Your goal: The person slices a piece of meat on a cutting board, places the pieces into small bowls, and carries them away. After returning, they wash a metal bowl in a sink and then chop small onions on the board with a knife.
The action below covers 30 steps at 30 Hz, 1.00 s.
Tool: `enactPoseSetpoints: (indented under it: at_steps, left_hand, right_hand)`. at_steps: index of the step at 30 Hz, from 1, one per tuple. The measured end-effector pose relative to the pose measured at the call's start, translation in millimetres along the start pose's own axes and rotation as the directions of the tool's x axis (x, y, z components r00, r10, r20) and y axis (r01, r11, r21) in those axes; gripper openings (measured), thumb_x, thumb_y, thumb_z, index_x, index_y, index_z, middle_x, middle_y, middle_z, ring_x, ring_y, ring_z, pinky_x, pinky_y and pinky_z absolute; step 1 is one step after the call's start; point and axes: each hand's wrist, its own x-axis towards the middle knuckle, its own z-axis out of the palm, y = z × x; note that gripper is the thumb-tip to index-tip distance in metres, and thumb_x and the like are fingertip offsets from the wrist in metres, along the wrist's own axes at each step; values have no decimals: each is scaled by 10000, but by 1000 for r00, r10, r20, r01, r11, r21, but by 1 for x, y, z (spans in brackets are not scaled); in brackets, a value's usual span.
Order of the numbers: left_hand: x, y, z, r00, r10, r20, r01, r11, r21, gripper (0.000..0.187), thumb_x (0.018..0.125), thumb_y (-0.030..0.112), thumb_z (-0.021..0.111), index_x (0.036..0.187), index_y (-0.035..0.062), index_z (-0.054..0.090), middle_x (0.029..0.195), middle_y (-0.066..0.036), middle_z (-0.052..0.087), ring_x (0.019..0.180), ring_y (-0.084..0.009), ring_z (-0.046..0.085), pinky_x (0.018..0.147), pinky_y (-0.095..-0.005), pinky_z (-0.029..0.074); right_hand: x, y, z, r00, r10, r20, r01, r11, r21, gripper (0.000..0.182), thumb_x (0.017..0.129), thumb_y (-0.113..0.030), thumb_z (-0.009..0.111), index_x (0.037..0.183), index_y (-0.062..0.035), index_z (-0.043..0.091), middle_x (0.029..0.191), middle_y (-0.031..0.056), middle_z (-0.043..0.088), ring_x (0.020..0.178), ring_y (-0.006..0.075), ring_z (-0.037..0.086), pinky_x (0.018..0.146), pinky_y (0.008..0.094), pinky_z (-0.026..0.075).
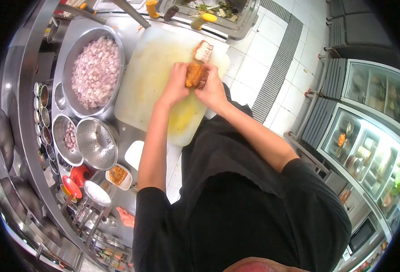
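Between both hands is a golden-brown piece of food (194, 75), held over the right part of a large, yellow-stained cutting board (147, 77). My left hand (178, 81) has its fingers closed on the left side of the piece. On the other side, my right hand (210, 86) grips it with bent fingers. Just beyond the hands, a layered piece of meat (203, 51) with pale and reddish bands lies on the board, apart from the fingers.
A large bowl of chopped pink onions (95, 75) stands left of the board. Nearer are a colander (97, 144), a smaller bowl (69, 138) and a white dish of brown food (118, 176). Yellow-handled tools (203, 21) and a grey bin (243, 29) are beyond the board.
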Motion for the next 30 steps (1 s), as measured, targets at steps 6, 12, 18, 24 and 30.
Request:
enactPoseSetpoints:
  at_steps: [6,12,18,24,30]
  left_hand:
    - [-5,7,4,997,26,-73,-29,999,-44,833,696,-112,716,1470,6,432,1357,-191,468,1301,-407,457,1130,-445,402]
    - [-21,17,12,994,16,-108,-23,998,-66,854,685,-132,691,1484,-1,419,1316,-197,469,1270,-404,466,1118,-441,407]
    - [18,44,-10,980,145,-135,-153,987,-51,857,675,-144,664,1483,15,430,1294,-202,467,1251,-417,471,1112,-443,405]
    - [83,30,-17,983,183,16,-183,982,45,860,695,-28,745,1489,3,417,1365,-217,487,1273,-436,468,1127,-476,392]
    - [89,-2,20,969,241,-63,-224,954,201,1033,677,49,732,1597,49,261,1529,-239,415,1415,-457,375,1236,-549,209]
  right_hand:
    - [1,-9,0,998,-67,-7,65,991,-117,788,766,20,742,1411,-8,290,1239,278,593,1162,413,649,970,447,530]
    - [-5,-8,1,999,-9,43,11,999,-47,768,706,-10,792,1319,1,329,1208,280,562,1155,470,592,986,482,496]
    - [16,-22,-30,994,-92,-59,88,994,-61,803,712,-29,802,1357,5,325,1260,283,549,1190,456,588,1004,469,495]
    - [65,-17,-47,967,-185,-176,162,977,-138,744,698,-24,810,1347,37,451,1318,271,529,1237,419,563,1051,432,475]
    - [70,7,-58,988,-115,-103,108,992,-73,728,674,-48,844,1298,23,475,1214,235,607,1158,395,628,999,423,514]
